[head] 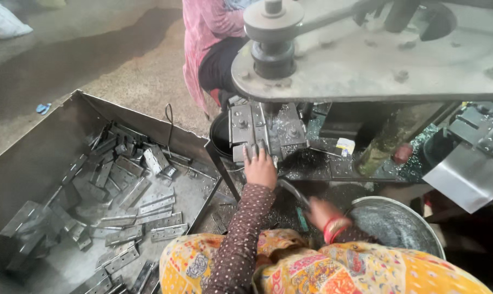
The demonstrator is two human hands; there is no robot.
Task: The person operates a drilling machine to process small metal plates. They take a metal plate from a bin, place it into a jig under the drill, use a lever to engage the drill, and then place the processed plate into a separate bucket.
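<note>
The big grey machine plate [377, 60] overhangs the upper right of the frame, roofing the die block [263, 130] at centre. Lower left, the metal bin [39, 158] of hinges blocks passage. Bare floor [94, 54] lies open upper left.

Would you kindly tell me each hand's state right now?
Left hand: open, fingers resting on the metal fixture.
Right hand: closed on a tool handle.
</note>
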